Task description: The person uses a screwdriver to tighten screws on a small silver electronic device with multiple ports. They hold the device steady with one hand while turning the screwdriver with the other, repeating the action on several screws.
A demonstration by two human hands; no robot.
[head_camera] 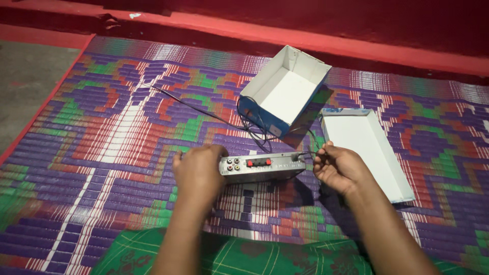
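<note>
Just below the middle of the frame, a small silver amplifier (262, 167) lies on the woven mat (102, 153). It looks rigid, boxy and fairly light, best gripped by its two short ends, away from the sockets. The left hand (198, 170) clasps its left end, fingers curled around it. The right hand (338, 168) pinches a thin black wire (204, 109) at the right end; that wire seems limp and easily kinked. The rear panel shows round jacks and red clip terminals.
</note>
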